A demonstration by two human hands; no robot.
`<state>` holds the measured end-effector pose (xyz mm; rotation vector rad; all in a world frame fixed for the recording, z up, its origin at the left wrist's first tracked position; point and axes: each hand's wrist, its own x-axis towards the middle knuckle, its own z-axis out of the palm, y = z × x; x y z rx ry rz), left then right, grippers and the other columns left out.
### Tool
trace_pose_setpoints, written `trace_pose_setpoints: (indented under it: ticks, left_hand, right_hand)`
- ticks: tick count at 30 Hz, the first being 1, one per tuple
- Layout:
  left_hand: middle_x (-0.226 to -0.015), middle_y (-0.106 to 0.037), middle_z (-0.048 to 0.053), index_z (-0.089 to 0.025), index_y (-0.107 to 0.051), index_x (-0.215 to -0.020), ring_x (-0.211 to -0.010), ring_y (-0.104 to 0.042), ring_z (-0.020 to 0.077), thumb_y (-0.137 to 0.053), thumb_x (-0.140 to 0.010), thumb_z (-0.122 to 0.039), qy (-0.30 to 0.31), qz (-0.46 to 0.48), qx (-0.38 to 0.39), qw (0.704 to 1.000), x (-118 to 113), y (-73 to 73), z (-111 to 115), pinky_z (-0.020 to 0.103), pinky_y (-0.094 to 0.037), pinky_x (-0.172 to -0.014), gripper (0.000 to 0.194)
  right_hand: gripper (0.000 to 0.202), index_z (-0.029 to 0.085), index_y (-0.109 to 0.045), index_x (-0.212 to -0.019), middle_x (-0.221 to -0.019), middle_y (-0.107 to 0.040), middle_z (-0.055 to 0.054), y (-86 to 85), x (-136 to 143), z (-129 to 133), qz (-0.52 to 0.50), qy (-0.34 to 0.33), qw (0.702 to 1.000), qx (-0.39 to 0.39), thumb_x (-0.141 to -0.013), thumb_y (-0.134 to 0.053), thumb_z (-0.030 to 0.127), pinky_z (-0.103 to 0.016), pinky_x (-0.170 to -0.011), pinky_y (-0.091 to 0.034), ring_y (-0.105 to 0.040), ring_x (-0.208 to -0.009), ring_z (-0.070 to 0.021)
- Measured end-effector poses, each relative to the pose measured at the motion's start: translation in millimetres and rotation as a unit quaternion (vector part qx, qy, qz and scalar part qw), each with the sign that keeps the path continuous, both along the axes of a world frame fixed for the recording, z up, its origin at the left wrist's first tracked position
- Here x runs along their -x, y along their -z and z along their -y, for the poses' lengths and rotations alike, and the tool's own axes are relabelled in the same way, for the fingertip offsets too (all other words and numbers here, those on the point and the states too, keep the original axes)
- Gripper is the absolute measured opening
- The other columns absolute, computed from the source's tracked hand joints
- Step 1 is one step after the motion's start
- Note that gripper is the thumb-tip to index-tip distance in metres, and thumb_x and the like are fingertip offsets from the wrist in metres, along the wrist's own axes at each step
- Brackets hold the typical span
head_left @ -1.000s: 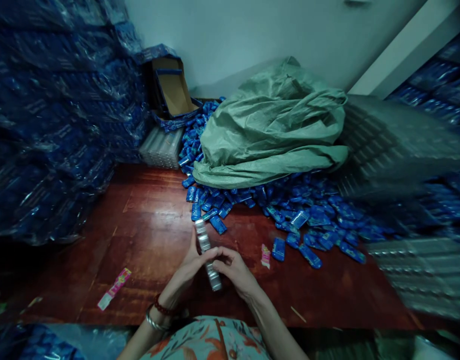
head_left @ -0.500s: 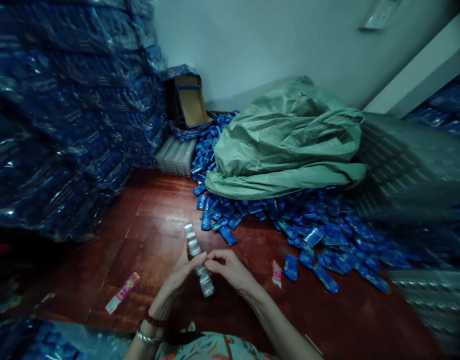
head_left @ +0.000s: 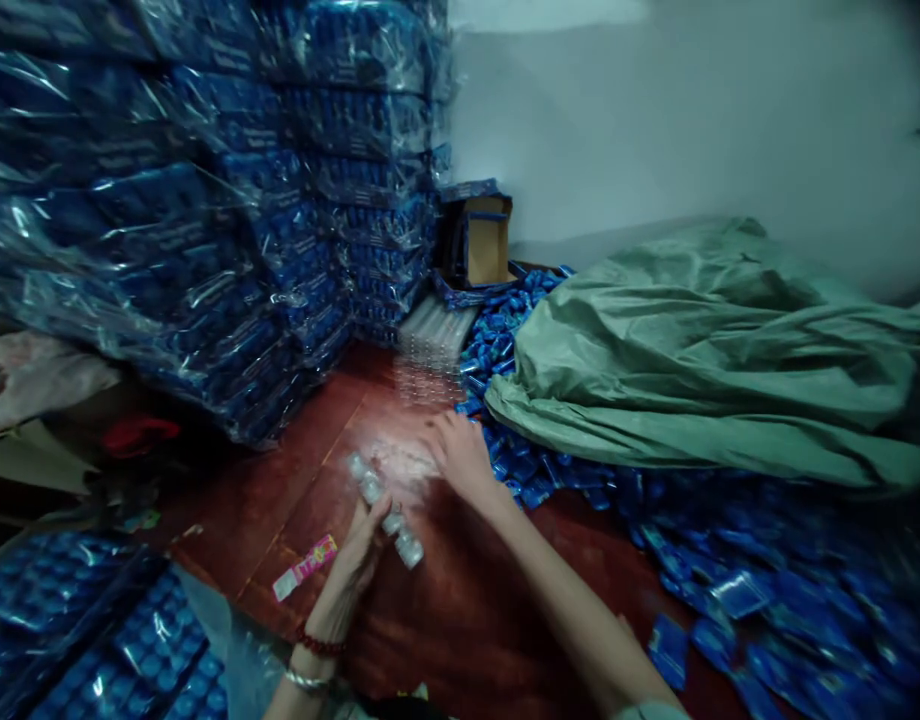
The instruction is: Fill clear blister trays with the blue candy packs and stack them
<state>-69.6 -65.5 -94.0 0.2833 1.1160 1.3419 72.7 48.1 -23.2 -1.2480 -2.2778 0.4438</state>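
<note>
A clear plastic blister strip (head_left: pixel 409 548) is gripped in my left hand (head_left: pixel 368 535), with the thumb lying across its middle. The strip tilts, its far end pointing up and left. Stretched forward over the floor, my right hand (head_left: pixel 464 455) is blurred by motion; its fingers look extended with nothing visible in them. Just beyond its fingertips stands a stack of clear plastic trays (head_left: pixel 436 335). Small blue packets (head_left: pixel 535 475) lie heaped close to its right side.
Wrapped blue packs (head_left: pixel 370 130) are piled high at left. A green sheet (head_left: pixel 700 350) covers part of the packet heap. An open cardboard box (head_left: pixel 488 250) stands by the wall. A pink wrapper (head_left: pixel 306 568) lies on the red floor (head_left: pixel 295 510). More wrapped blue packs (head_left: pixel 130 640) sit lower left.
My right hand has left the strip and moved forward towards the trays. My left hand still holds the strip. The view has turned left.
</note>
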Motion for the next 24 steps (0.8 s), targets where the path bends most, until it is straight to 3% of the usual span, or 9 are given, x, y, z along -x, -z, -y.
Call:
trace_pose_setpoints:
  ticks: [1,3,6,11,14,16,18,21,24]
  left_hand:
    - [-0.081,-0.06,-0.002,-0.021,-0.049,-0.118,-0.076,-0.061,0.015,-0.077,-0.065,-0.041,-0.009,-0.001,-0.013,1.0,-2.9,-1.5,-2.7,0.026,-0.048,-0.069,0.063]
    - [-0.085,-0.059,-0.001,-0.022,-0.043,-0.126,-0.077,-0.061,0.0153,-0.077,-0.065,-0.042,-0.016,0.003,-0.026,1.0,-8.0,-4.5,-7.5,0.026,-0.048,-0.068,0.073]
    - [-0.081,-0.058,-0.001,-0.024,-0.038,-0.132,-0.073,-0.059,0.0161,-0.077,-0.064,-0.042,-0.004,0.011,-0.019,1.0,-12.8,-5.9,-10.7,0.027,-0.048,-0.067,0.081]
    - [-0.077,-0.058,-0.002,-0.024,-0.048,-0.122,-0.069,-0.057,0.0164,-0.077,-0.063,-0.038,0.025,0.003,-0.005,1.0,-13.1,-4.9,-5.7,0.028,-0.046,-0.065,0.067]
    - [-0.079,-0.06,-0.001,-0.021,-0.055,-0.108,-0.071,-0.058,0.0164,-0.078,-0.062,-0.036,0.035,0.0,0.004,0.999,-9.0,-6.2,-0.2,0.027,-0.047,-0.065,0.054]
    - [-0.083,-0.063,0.001,-0.02,-0.057,-0.101,-0.076,-0.06,0.0178,-0.078,-0.061,-0.035,0.032,-0.005,0.002,0.999,-4.7,-6.3,3.6,0.028,-0.048,-0.07,0.048]
    - [-0.089,-0.066,0.004,-0.019,-0.06,-0.096,-0.085,-0.062,0.0211,-0.078,-0.059,-0.034,0.016,0.0,0.004,1.0,0.7,-4.5,7.3,0.031,-0.049,-0.076,0.044]
    - [-0.094,-0.069,0.006,-0.018,-0.062,-0.09,-0.095,-0.062,0.0263,-0.078,-0.056,-0.036,-0.016,0.029,0.035,0.999,9.5,1.6,11.7,0.035,-0.05,-0.081,0.042]
    - [-0.093,-0.07,0.005,-0.017,-0.062,-0.091,-0.097,-0.063,0.0261,-0.079,-0.056,-0.039,-0.034,0.052,0.052,0.997,14.9,8.2,13.2,0.036,-0.05,-0.085,0.045]
  right_hand:
    - [0.018,0.019,-0.064,-0.096,-0.093,-0.065,-0.005,2.9,0.8,10.3,-0.055,-0.056,0.995,0.064,-0.09,-0.051,0.03,-0.029,-0.074,-0.04,-0.056,-0.084,-0.0178]
    - [0.019,0.02,-0.068,-0.088,-0.081,-0.067,0.0,9.8,0.2,32.9,-0.147,-0.144,0.956,0.208,-0.086,-0.056,0.035,-0.023,-0.063,-0.039,-0.056,-0.07,-0.0135]
    - [0.022,0.017,-0.07,-0.074,-0.065,-0.063,0.002,18.7,-2.7,56.6,-0.232,-0.135,0.892,0.363,-0.079,-0.063,0.037,-0.022,-0.055,-0.037,-0.052,-0.058,-0.0108]
    - [0.027,0.014,-0.069,-0.065,-0.058,-0.059,0.002,25.8,-7.7,60.7,-0.305,-0.091,0.809,0.495,-0.07,-0.068,0.041,-0.022,-0.053,-0.034,-0.046,-0.054,-0.0089]
    - [0.029,0.015,-0.067,-0.066,-0.059,-0.058,0.001,26.5,-7.3,59.7,-0.309,-0.121,0.797,0.505,-0.071,-0.067,0.043,-0.022,-0.053,-0.033,-0.047,-0.055,-0.0101]
    - [0.027,0.015,-0.066,-0.067,-0.06,-0.058,0.001,24.8,-5.9,59.7,-0.294,-0.143,0.81,0.487,-0.075,-0.062,0.041,-0.023,-0.054,-0.034,-0.047,-0.056,-0.0108]
    - [0.024,0.016,-0.063,-0.067,-0.061,-0.057,0.001,21.0,-5.6,57.5,-0.259,-0.133,0.857,0.424,-0.08,-0.056,0.034,-0.023,-0.055,-0.034,-0.047,-0.056,-0.011]
    - [0.02,0.017,-0.058,-0.067,-0.067,-0.058,0.0,12.9,-8.9,45.0,-0.178,-0.031,0.963,0.202,-0.083,-0.047,0.02,-0.024,-0.06,-0.034,-0.049,-0.063,-0.0127]
    - [0.018,0.018,-0.056,-0.073,-0.075,-0.059,-0.004,5.5,-11.8,20.7,-0.06,0.079,0.995,-0.024,-0.086,-0.044,0.016,-0.027,-0.068,-0.034,-0.052,-0.073,-0.0161]
